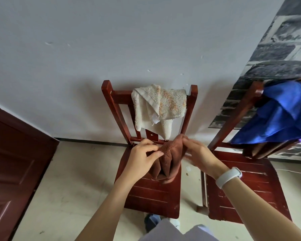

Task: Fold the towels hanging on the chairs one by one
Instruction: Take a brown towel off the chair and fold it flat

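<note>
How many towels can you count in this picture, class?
3: a brown towel held in both hands over the middle chair's seat, a cream towel on that chair's back, a blue towel on the right chair's back.

We see two bare forearms with no sleeves on them. Our right wrist carries a white band (pixel 228 177), smooth and rounded, like a fitness tracker strap. At the bottom edge of the view shows a pale, whitish garment (pixel 172 232) and, just beyond it, a dark blue shoe (pixel 151 221).
</note>
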A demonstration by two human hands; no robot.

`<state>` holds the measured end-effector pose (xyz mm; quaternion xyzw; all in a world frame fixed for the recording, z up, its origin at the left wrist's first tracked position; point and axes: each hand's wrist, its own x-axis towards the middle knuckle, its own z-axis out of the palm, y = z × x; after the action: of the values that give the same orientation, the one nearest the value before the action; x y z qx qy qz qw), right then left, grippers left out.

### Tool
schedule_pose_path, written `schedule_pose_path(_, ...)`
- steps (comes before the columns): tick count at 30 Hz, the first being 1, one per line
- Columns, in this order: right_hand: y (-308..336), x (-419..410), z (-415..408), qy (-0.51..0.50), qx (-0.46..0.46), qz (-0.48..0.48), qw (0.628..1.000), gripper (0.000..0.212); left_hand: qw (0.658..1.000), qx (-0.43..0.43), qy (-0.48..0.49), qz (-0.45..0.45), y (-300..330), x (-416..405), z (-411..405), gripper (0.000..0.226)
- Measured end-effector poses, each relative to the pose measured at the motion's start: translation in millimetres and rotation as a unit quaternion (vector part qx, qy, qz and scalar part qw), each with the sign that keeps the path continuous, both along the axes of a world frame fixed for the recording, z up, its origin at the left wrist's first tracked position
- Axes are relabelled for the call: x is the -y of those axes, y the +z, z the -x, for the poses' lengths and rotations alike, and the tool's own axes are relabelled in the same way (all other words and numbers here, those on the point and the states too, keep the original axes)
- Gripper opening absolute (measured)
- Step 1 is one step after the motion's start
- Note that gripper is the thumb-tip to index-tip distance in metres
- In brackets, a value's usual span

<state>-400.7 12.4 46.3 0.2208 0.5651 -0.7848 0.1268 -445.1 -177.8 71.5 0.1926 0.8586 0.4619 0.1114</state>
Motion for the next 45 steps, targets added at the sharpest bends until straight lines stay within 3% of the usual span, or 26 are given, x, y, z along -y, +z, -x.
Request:
schedule_pose_path(5, 1, -8, 18, -0.137, 0.004, -0.012, 0.991, 0.013, 0.991, 0.034, 0.125, -0.024, -4, 27, 13, 0.019)
schedule_pose_path(9, -21, -36, -6, -0.216, 0.042, -0.087, 0.972, 0.014, 0.950, 0.109, 0.289, -0.054, -12, 75, 16, 0.022)
schedule_pose_path(12, -40, -49, -34, -0.233, 0.050, -0.127, 0.963, 0.020, 0.936, 0.126, 0.328, -0.041, -24, 106, 11, 0.019)
schedule_pose_path(15, -54, -44, -51, -0.175, 0.062, -0.239, 0.953, 0.015, 0.940, 0.156, 0.303, -0.013, -40, 115, 3, 0.019)
schedule_pose_path(18, -59, -35, -50, -0.128, 0.086, -0.380, 0.912, 0.015, 0.949, 0.171, 0.265, 0.012, -47, 115, 10, 0.023)
schedule_pose_path(21, -58, -30, -35, -0.099, 0.103, -0.410, 0.901, 0.026, 0.961, 0.176, 0.197, 0.087, -54, 120, 33, 0.033)
schedule_pose_path(24, -54, -29, -24, -0.027, 0.107, -0.460, 0.881, 0.024, 0.958, 0.186, 0.115, 0.185, -66, 128, 59, 0.042)
schedule_pose_path(29, -46, -15, -25, 0.010, 0.156, -0.422, 0.893, 0.037, 0.933, 0.275, 0.034, 0.231, -79, 145, 74, 0.047)
schedule_pose_path(33, -63, 11, -41, -0.067, 0.212, -0.323, 0.920, 0.041, 0.874, 0.413, 0.103, 0.234, -93, 151, 77, 0.025)
schedule_pose_path(35, -68, 24, -50, -0.090, 0.233, -0.329, 0.911, 0.032, 0.884, 0.410, 0.102, 0.203, -98, 161, 74, 0.019)
schedule_pose_path(38, -69, 38, -59, -0.082, 0.211, -0.375, 0.899, 0.020, 0.911, 0.369, 0.021, 0.184, -99, 177, 71, 0.019)
schedule_pose_path(45, -68, 47, -69, -0.003, 0.212, -0.475, 0.854, 0.033, 0.951, 0.271, 0.013, 0.146, -103, 189, 83, 0.045)
